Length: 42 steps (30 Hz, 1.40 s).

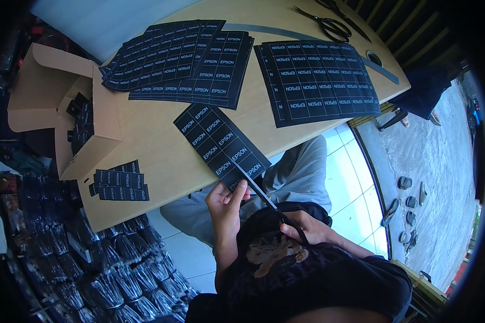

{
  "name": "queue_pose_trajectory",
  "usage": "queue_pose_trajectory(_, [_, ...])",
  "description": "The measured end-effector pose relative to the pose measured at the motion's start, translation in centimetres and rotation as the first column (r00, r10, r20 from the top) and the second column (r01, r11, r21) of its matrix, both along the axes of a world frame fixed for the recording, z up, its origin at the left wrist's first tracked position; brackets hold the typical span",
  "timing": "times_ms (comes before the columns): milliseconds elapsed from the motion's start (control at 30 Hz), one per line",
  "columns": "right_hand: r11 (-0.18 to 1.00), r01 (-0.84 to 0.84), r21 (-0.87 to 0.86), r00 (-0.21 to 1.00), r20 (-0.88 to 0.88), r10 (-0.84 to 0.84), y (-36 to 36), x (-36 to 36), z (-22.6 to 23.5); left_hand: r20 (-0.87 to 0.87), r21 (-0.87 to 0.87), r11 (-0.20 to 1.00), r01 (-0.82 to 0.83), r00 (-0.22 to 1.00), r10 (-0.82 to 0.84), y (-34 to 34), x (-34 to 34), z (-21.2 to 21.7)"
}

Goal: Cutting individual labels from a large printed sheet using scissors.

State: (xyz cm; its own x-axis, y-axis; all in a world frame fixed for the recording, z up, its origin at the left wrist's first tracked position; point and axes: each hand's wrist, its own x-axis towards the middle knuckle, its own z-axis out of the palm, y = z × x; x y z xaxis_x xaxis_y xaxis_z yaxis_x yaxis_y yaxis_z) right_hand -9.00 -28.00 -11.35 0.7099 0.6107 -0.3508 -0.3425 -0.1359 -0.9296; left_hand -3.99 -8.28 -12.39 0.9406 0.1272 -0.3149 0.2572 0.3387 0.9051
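Note:
A black sheet piece (221,141), printed in a grid of pale-lettered rectangles, reaches over the table's near edge. Its lower corner is pinched between the thumb and fingers of my left hand (225,207). My right hand (307,227) is closed round the dark handles of a pair of scissors (264,196). The blades lie across the sheet's near end along a grid line, close to my left thumb. Left of my hands, several small cut strips (121,184) of the same black material lie overlapping on the table. My right fingers are partly hidden by the handles.
On the table (145,134) lie a left pile of black printed sheets (167,54) and a right stack (323,81). An open cardboard box (101,142) holds small black pieces. Farther back are another pair of scissors (334,28) and a metal ruler (381,70). Plastic-wrapped bundles (118,269) lie lower left.

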Motion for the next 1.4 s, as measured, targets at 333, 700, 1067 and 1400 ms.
queue_pose_trajectory(333, [0.999,0.005,-0.053,1.0,-0.016,-0.006,0.2,-0.2,0.3,-0.02,-0.02,1.0,-0.023,1.0,0.023,-0.2,0.2,0.3])
queue_pose_trajectory(700, [1.0,0.01,0.014,0.999,0.035,-0.01,0.7,-0.4,-0.6,-0.002,0.025,1.0,0.0,1.0,0.0,-0.2,0.1,0.2])
queue_pose_trajectory(1067, [1.0,0.006,0.026,1.0,-0.012,-0.006,1.6,0.6,-1.0,-0.044,-0.036,0.999,0.03,0.999,-0.032,0.0,-0.2,0.0])
queue_pose_trajectory(1400, [0.999,0.029,-0.013,0.999,0.045,-0.029,2.5,1.0,-0.2,-0.072,-0.064,0.998,0.017,0.997,-0.021,0.0,0.0,0.3])
